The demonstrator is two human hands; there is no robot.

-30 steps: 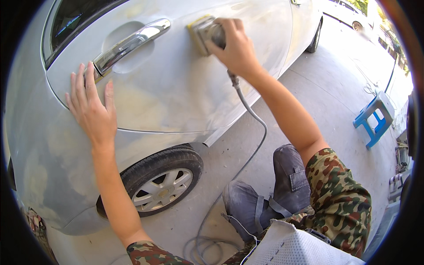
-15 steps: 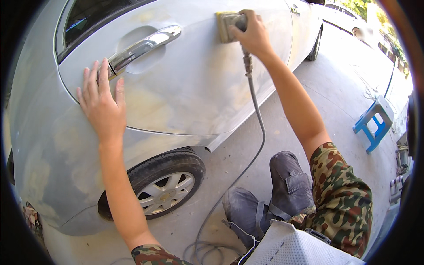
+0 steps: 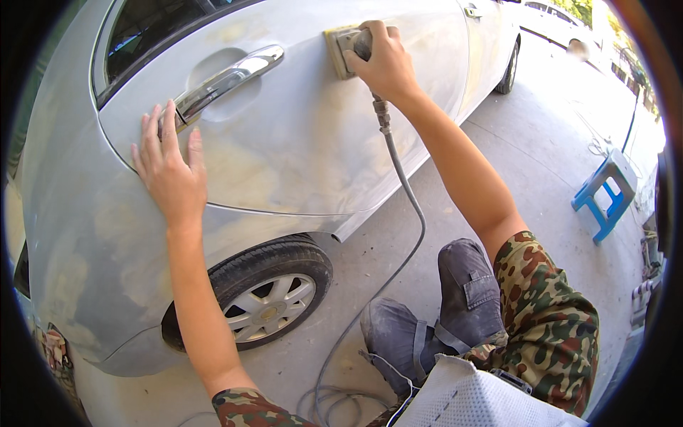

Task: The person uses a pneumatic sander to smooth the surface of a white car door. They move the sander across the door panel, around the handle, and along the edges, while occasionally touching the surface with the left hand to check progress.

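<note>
My right hand (image 3: 388,62) grips an air sander (image 3: 346,53), its pad laid against the grey, patchy car door (image 3: 292,135). From the sander's lower end a grey hose (image 3: 409,188) hangs down to the floor. Fingers spread, my left hand (image 3: 171,164) rests flat on the car body by the rear end of the chrome door handle (image 3: 235,80). The side window (image 3: 146,39) lies above that handle. Dull yellowish areas show on the door and on the rear panel (image 3: 107,242).
Below the door is the rear wheel (image 3: 274,309). Loops of hose lie on the concrete floor (image 3: 491,171) near my legs (image 3: 427,320). A blue and grey plastic stool (image 3: 608,192) stands to the right. Another white car (image 3: 551,25) is parked at the far right.
My right hand has slid the sander a little to the left along the door, toward the handle. My left hand stays at the same spot on the car.
</note>
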